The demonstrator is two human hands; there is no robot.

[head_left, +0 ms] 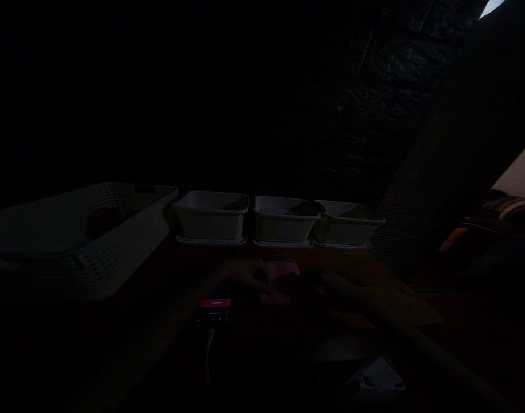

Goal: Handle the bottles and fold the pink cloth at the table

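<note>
The scene is very dark. A small pink textured piece, which looks like knitted or woven cloth (283,268), lies on the wooden table in front of me. At its left edge my left hand (247,273) has its fingers bent and closed on the border. A dark shadow or dark thing covers part of the pink cloth's middle; I cannot make out which. My right hand (335,282) is just to the right of the cloth, its fingers lost in the dark. Below my left hand lies a phone (216,310) with a lit red and black screen and a cable (209,344) plugged in.
Three pale plastic tubs (213,225), (286,228), (348,229) stand in a row behind the cloth. A large perforated basket (116,258) with a dark reddish thing inside is at the left. A pale boxy object (380,376) lies at the front right of the wooden table (382,281).
</note>
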